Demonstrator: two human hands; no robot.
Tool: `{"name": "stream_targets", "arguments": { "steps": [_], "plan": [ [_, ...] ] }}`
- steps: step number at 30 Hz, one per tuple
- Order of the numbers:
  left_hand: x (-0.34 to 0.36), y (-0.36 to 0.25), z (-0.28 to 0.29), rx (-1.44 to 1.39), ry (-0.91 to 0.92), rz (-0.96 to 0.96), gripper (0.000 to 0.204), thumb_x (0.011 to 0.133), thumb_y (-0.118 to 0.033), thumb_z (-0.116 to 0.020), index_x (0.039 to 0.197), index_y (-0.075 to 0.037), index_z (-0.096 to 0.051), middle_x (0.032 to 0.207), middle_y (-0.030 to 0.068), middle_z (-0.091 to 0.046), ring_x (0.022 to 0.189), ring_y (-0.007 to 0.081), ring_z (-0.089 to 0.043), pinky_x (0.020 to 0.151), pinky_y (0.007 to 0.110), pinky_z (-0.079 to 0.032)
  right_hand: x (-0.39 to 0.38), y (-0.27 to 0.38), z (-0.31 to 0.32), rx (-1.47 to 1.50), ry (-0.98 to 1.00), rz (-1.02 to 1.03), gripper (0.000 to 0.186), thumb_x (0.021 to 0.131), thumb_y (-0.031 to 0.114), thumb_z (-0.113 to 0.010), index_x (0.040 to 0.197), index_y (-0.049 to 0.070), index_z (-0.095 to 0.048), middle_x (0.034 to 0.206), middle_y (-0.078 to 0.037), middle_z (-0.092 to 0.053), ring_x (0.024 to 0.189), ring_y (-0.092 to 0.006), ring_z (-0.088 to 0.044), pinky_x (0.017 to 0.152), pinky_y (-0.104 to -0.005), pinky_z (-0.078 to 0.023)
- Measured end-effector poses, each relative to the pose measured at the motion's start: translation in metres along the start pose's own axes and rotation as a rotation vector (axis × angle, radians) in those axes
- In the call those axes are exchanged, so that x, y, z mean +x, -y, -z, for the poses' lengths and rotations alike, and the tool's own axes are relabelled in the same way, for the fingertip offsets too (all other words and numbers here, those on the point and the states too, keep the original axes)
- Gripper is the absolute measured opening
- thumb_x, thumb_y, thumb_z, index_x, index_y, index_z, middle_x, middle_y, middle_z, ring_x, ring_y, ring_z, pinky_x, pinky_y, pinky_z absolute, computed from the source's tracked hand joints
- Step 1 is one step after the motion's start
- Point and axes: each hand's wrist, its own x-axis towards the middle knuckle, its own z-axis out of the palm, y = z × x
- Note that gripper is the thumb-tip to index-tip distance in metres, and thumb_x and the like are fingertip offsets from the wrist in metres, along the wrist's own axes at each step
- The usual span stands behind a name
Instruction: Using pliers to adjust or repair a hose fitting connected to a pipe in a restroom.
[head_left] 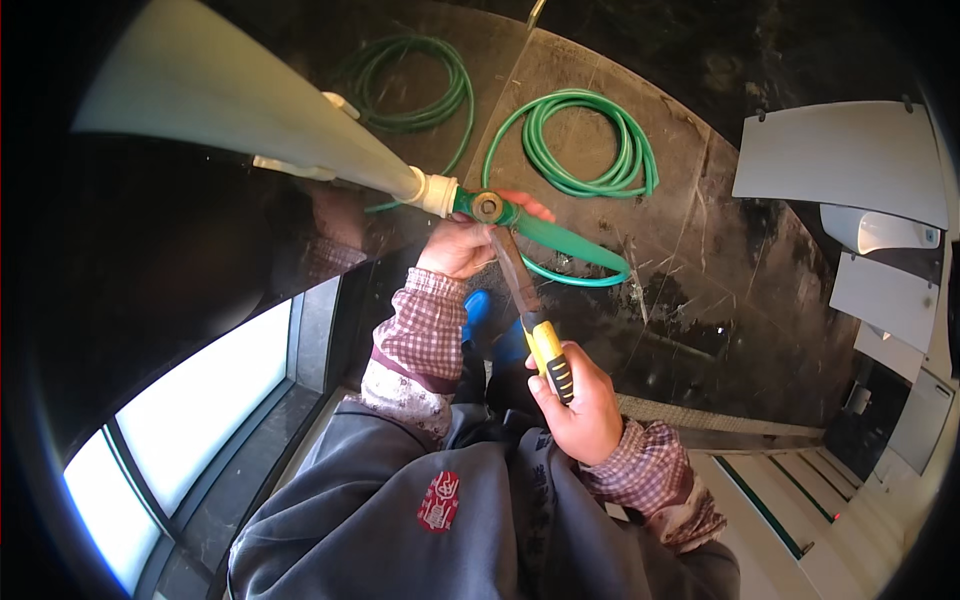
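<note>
My left hand (458, 248) is wrapped from beneath around the green hose (560, 240), close to the white pipe coupling (436, 192). Its fingertips show past the hose's far side. My right hand (585, 410) is closed on the yellow-and-black grip of a hand tool (515, 275). This tool has a rusty metal shank and a round head, which lies over the hose end beside my left hand. Its exact kind cannot be told from here. A thick pale pipe (240, 90) runs from the upper left down to the coupling.
Two coils of green hose, a bright coil (590, 145) and a darker coil (415, 85), lie on the dark, stained floor (680, 290). Lit glass panels (205, 410) stand at left. White panels (840, 160) and a white wall fixture (890, 232) are at right. A blue shoe (477, 312) shows below me.
</note>
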Motion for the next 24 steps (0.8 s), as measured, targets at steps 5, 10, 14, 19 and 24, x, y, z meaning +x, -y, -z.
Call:
{"name": "stream_targets", "arguments": {
  "steps": [5,10,14,19,24],
  "plan": [
    [0.02,-0.015,0.013,0.08,0.016,-0.019,0.057,0.07,-0.028,-0.07,0.114,0.001,-0.048,0.111,0.0159,-0.055,0.109,0.0335,-0.049,0.094,0.045,-0.037,0.02,0.0,-0.001,0.337,0.083,0.181,0.024,0.075,0.003,-0.06,0.096,0.0,-0.048,0.099,-0.007,-0.041,0.071,-0.0147,-0.048,0.067,-0.0258,-0.041],
    [0.019,-0.016,0.016,0.069,-0.01,-0.002,0.057,0.07,-0.028,-0.07,0.113,0.002,-0.049,0.11,0.0172,-0.055,0.108,0.0336,-0.05,0.093,0.045,-0.038,0.021,0.003,0.006,0.276,0.019,0.118,0.014,0.073,-0.002,-0.06,0.083,0.002,-0.051,0.095,-0.006,-0.045,0.079,-0.0105,-0.048,0.071,-0.0241,-0.041],
    [0.017,-0.018,0.013,0.069,0.022,-0.051,0.056,0.07,-0.029,-0.071,0.112,0.002,-0.051,0.108,0.0188,-0.056,0.107,0.0326,-0.051,0.093,0.044,-0.038,0.02,0.0,0.001,0.689,0.188,-0.104,0.017,0.075,-0.004,-0.058,0.088,0.003,-0.05,0.093,-0.009,-0.054,0.087,-0.0166,-0.055,0.08,-0.0293,-0.043],
    [0.019,-0.021,0.007,0.105,0.003,-0.031,0.055,0.069,-0.029,-0.071,0.111,0.002,-0.051,0.106,0.0191,-0.057,0.105,0.0314,-0.052,0.091,0.043,-0.039,0.023,0.004,0.002,0.986,0.366,-0.119,0.029,0.076,-0.007,-0.051,0.103,0.004,-0.05,0.115,-0.018,-0.05,0.109,-0.029,-0.049,0.092,-0.0378,-0.038],
    [0.019,-0.015,0.007,0.081,-0.004,-0.067,0.055,0.069,-0.03,-0.071,0.11,0.002,-0.052,0.106,0.0187,-0.057,0.104,0.0308,-0.053,0.09,0.042,-0.04,0.02,0.014,-0.008,1.528,0.564,-0.15,0.056,0.077,-0.006,-0.049,0.13,0.001,-0.031,0.131,-0.021,-0.035,0.121,-0.0319,-0.037,0.102,-0.0459,-0.026]
  ]
}}
